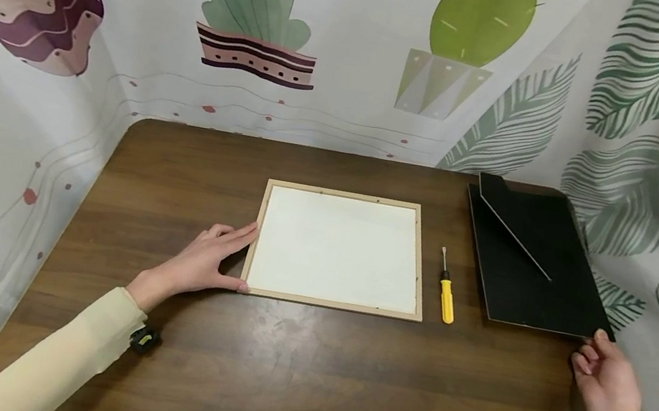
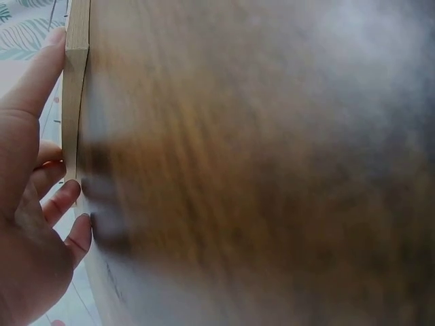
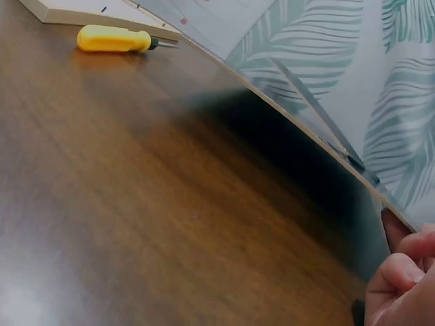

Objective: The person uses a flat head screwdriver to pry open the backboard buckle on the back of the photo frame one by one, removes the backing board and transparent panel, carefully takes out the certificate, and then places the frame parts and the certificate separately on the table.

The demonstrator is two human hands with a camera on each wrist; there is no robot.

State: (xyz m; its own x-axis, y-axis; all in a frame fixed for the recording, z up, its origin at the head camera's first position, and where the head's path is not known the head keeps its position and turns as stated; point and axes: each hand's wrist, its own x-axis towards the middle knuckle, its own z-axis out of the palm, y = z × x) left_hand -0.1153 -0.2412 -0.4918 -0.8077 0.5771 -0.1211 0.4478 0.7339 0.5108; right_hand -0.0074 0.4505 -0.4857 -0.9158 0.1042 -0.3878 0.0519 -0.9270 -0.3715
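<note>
A wooden picture frame lies flat on the table around a white panel. My left hand touches the frame's left side, fingers straight along the edge and thumb at the near left corner. In the left wrist view those fingertips meet the side of the wood. To the right is a black backing board with a hinged stand raised from its surface. Thumb and curled fingers of my right hand pinch its near right corner. The right wrist view shows the board edge-on, over a dark shadow.
Between frame and board lies a screwdriver with a yellow handle, its tip pointing away from me. The brown wooden table meets a fabric printed with cacti and leaves at its back and sides. Small dark tabs dot the frame's inner edge.
</note>
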